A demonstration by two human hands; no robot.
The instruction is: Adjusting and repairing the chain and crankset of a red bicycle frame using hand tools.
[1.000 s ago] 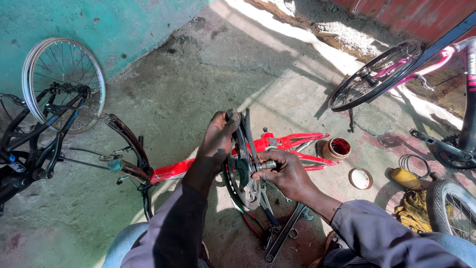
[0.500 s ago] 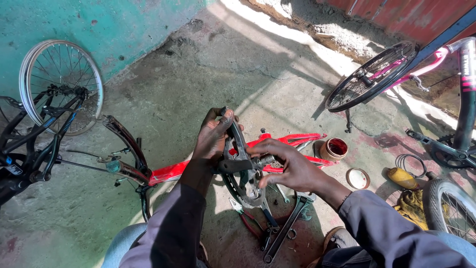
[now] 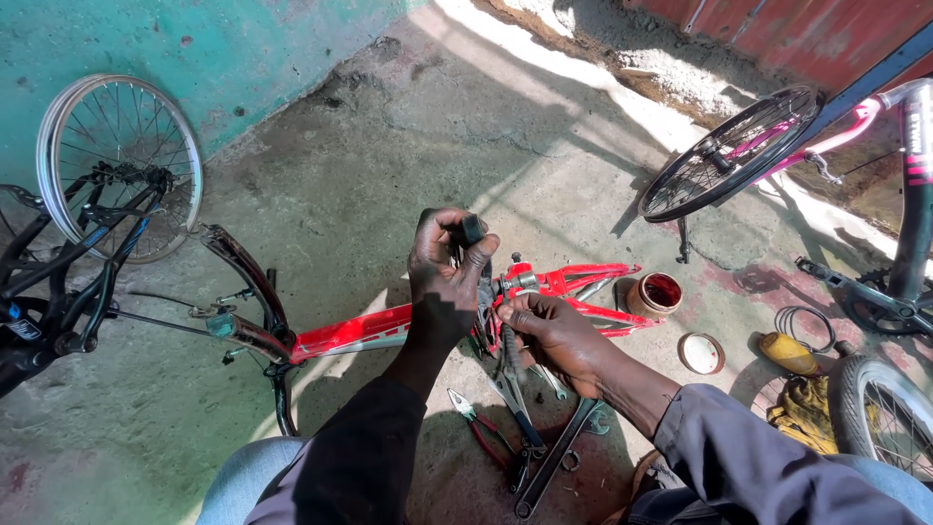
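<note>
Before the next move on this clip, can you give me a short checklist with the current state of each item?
1. Left hand has a firm grip on the small dark part: ok, fingers wrap it.
2. Right hand on the red bicycle frame at the crank area: ok, fingers touch it.
3. Frame lying flat on the concrete floor: ok.
4. Red-handled pliers and long metal spanners lie close by: ok, on the floor beneath the hands.
5. Small round open tin upright beside the frame: ok.
6. Dark part fully seated or threaded: cannot tell, hidden by fingers.
</note>
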